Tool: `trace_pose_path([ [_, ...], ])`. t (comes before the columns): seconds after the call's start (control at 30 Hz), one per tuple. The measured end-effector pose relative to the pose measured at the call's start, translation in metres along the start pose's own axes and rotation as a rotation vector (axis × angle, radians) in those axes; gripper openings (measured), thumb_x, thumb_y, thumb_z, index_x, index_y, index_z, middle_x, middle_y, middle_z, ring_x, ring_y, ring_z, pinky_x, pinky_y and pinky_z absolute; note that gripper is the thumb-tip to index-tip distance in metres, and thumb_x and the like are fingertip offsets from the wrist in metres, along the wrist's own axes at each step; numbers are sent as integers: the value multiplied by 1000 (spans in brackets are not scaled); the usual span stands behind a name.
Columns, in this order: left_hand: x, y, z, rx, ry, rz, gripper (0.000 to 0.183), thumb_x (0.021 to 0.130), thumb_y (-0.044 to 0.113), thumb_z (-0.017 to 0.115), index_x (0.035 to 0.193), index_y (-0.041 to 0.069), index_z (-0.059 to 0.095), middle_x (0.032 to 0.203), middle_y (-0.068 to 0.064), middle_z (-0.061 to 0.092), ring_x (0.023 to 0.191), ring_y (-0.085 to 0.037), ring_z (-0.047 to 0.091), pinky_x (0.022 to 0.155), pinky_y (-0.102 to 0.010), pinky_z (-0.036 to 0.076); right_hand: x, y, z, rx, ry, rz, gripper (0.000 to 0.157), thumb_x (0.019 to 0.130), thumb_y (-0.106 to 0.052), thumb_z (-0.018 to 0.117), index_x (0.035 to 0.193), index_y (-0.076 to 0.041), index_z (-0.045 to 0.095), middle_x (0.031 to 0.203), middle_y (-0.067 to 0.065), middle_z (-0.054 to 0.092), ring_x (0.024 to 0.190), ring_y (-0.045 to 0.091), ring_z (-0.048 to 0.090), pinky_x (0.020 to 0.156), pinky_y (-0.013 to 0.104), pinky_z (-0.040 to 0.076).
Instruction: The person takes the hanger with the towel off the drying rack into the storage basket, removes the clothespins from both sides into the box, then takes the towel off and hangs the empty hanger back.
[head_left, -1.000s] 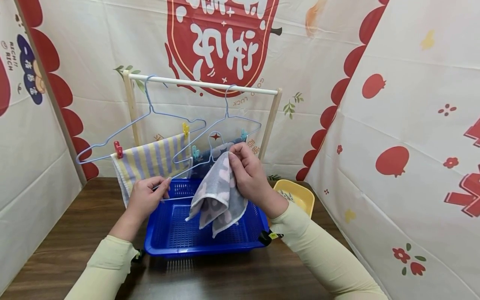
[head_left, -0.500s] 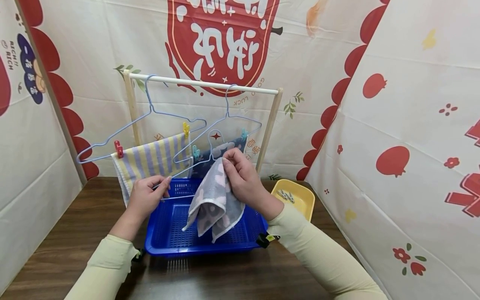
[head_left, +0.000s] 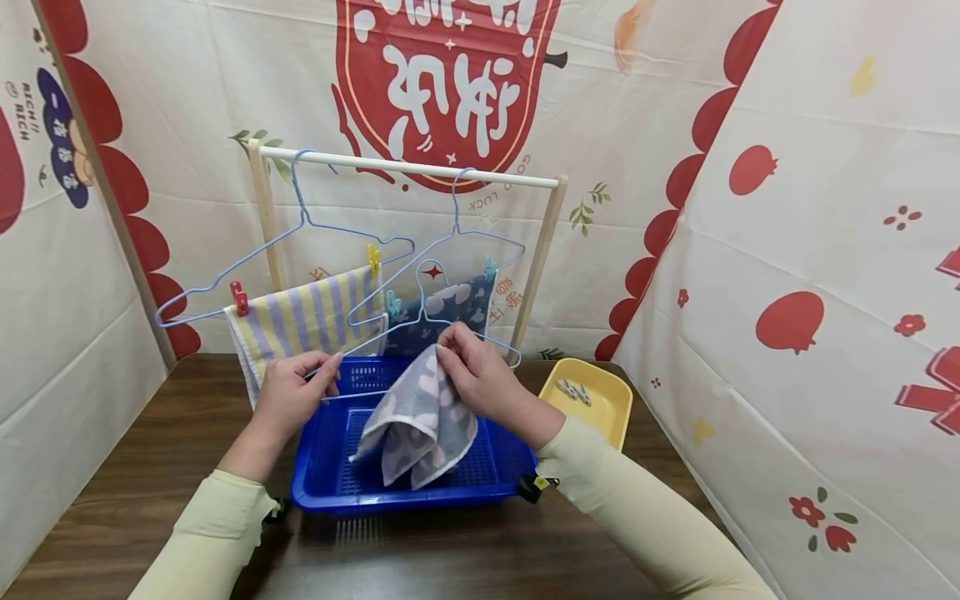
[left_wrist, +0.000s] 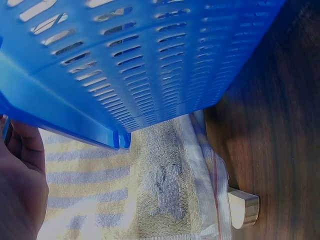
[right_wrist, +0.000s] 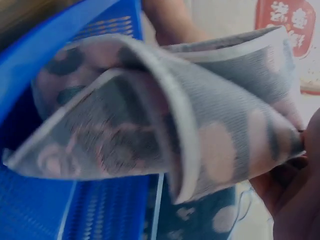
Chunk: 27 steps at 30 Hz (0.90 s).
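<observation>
A light-blue wire hanger (head_left: pixel 382 333) is gripped at its left corner by my left hand (head_left: pixel 294 390), above the blue basket (head_left: pixel 307 487). My right hand (head_left: pixel 480 371) pinches the top of a grey and pink patterned towel (head_left: pixel 420 417), which hangs in folds in front of the hanger, over the basket. In the right wrist view the towel (right_wrist: pixel 220 130) drapes from the fingertips, with its white hem showing. The left wrist view catches part of my left hand (left_wrist: pixel 22 175) beside the basket's slotted wall (left_wrist: pixel 150 60). The towel covers part of the hanger's lower bar.
Behind stands a rack (head_left: pixel 405 167) with two hangers. One bears a yellow-and-purple striped towel (head_left: pixel 315 312) under red and yellow clips, the other a dark blue towel (head_left: pixel 465 308) under teal clips. A yellow tray (head_left: pixel 611 417) with grey clothespins (head_left: pixel 573 392) sits at right.
My right hand has moved down and a little left with the towel, baring the hanger's right end. The left hand and the hanger have stayed nearly in place.
</observation>
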<state>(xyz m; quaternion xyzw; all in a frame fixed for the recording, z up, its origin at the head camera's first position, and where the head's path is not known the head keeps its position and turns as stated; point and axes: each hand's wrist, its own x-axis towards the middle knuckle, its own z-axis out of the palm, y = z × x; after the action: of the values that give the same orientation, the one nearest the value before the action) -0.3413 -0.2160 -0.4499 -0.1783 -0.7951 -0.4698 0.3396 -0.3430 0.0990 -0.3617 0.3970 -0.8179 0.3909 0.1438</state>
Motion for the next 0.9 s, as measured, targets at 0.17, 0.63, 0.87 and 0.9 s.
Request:
trace_pose_path([
  [0.17, 0, 1, 0, 12, -2, -2, 29, 106, 8, 75, 77, 5, 75, 62, 7, 69, 57, -8, 63, 57, -16, 48, -15, 15, -1, -130, -149, 93, 6, 117, -16, 55, 113, -13, 59, 78, -4, 58, 61, 9, 56, 59, 29, 49],
  [0.63, -1, 5, 1, 16, -11, 3, 28, 106, 7, 75, 78, 3, 75, 63, 5, 69, 56, -9, 63, 56, -17, 50, -36, 56, 4, -296, -496, 254, 10, 111, -19, 70, 101, -22, 69, 87, -9, 65, 75, 8, 61, 68, 27, 53],
  [0.87, -1, 7, 0, 13, -12, -6, 28, 106, 8, 75, 78, 5, 75, 63, 5, 69, 56, -11, 64, 56, -17, 50, -41, 61, 13, -312, -642, 251, 14, 108, -19, 75, 95, -22, 73, 83, -11, 66, 76, 8, 60, 70, 26, 52],
  [0.9, -1, 7, 0, 12, -13, -8, 28, 106, 8, 74, 78, 5, 75, 63, 4, 69, 56, -11, 65, 56, -17, 50, -42, 62, 14, -314, -649, 244, 15, 108, -18, 75, 94, -22, 73, 82, -11, 65, 75, 7, 59, 70, 26, 51],
])
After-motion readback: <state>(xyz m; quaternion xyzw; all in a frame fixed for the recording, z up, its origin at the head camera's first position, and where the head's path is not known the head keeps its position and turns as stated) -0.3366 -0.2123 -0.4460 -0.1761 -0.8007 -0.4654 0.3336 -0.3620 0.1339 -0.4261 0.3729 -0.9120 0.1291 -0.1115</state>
